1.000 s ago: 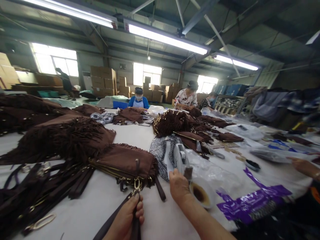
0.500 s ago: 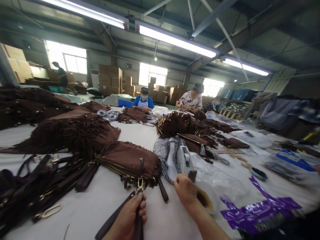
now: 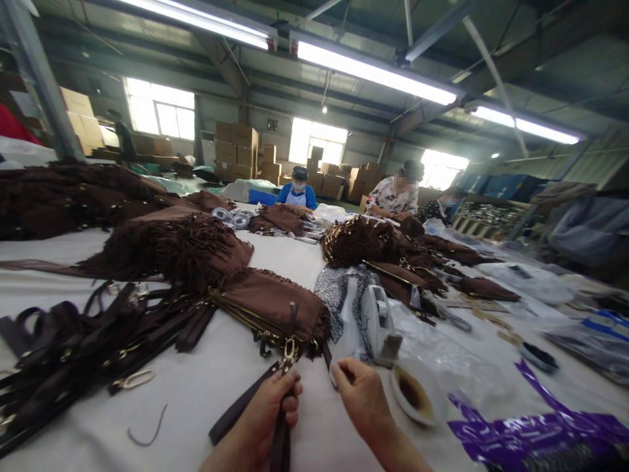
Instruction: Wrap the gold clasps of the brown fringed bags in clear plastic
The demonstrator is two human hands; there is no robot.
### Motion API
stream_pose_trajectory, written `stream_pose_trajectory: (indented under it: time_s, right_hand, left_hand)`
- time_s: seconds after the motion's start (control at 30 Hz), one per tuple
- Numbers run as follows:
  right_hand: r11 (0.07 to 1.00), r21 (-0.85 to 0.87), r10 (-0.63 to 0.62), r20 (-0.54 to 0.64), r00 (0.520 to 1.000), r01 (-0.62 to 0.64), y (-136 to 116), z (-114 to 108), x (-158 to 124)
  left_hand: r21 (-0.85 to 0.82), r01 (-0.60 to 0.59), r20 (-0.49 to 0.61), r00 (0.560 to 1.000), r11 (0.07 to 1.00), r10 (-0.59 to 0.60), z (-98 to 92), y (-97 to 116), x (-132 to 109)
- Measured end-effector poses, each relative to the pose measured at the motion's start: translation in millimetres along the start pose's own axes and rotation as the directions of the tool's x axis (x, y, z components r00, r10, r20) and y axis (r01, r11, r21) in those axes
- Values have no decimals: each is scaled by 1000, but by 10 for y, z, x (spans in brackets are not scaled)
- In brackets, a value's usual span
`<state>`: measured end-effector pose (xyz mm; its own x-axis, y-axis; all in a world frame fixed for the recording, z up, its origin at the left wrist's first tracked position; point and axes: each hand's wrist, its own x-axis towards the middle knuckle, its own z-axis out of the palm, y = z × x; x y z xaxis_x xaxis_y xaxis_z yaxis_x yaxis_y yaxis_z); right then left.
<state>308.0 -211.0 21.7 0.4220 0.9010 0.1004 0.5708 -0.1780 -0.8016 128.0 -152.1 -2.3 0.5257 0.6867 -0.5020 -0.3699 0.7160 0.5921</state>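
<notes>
Pulled clear film [image 3: 350, 321] nearer strap [image 3: 236, 408].
Pinching film with right hand [image 3: 363, 396], gripping strap with left hand [image 3: 271, 396]; apparently drawing film free.

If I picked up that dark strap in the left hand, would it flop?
Probably a bit: similar straps nearby curve into loops. The held strap may not crumple like string, since it looks wide and flat. Gold metal beside the left hand might make that end heavier.
</notes>
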Motion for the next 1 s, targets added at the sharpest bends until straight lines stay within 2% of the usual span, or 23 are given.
stream_pose_trajectory:
  time_s: [0.1, 0.17, 0.27, 0.33, 0.4, 0.5, 0.57, 0.63, 0.7, 0.77, 0.87, 1.0]
  right_hand:
    - [951, 244, 139, 205, 969, -188, -289, 254, -157]
    - [845, 403, 234, 312, 921, -351, -404, 394, -144]
    - [679, 560, 302, 376, 876, -475, -449, 528, -15]
    - [630, 599, 315, 384, 868, -494, -424, 577, 67]
    - [639, 587, 307, 397, 865, -496, -377, 594, 114]
    - [755, 502, 262, 360, 896, -422, -291, 527, 153]
    - [862, 412, 197, 261, 945, -294, -245, 423, 194]
    - [937, 319, 82, 198, 977, -144, -228, 311, 249]
    - [969, 240, -12, 251, 968, -51, -245, 236, 300]
    - [982, 177, 0, 371, 929, -71, -280, 219, 330]
    - [963, 167, 112, 466, 878, -212, -312, 263, 329]
    - [914, 317, 104, 422, 901, -254, -253, 242, 265]
  left_hand:
    - [-30, -30, 42, 999, 999, 32, -34, -20, -1]
    - [-55, -54, 75, 996, 997, 58, -51, -24, -13]
    - [-12, -110, 163, 980, 994, 111, -48, 3, -54]
    - [63, -161, 195, 970, 985, 146, -36, 31, -78]
    - [134, -190, 164, 972, 973, 167, -29, 52, -82]
    - [157, -176, 92, 982, 972, 163, -40, 53, -48]
    - [135, -157, 72, 986, 978, 148, -60, 42, -15]
    - [129, -149, 79, 987, 980, 139, -82, 32, 9]
    - [144, -147, 109, 985, 979, 132, -100, 31, 17]
    - [160, -150, 147, 981, 976, 127, -107, 39, 7]
    - [181, -134, 159, 982, 974, 106, -91, 55, -35]
    - [216, -99, 128, 989, 971, 72, -36, 47, -131]
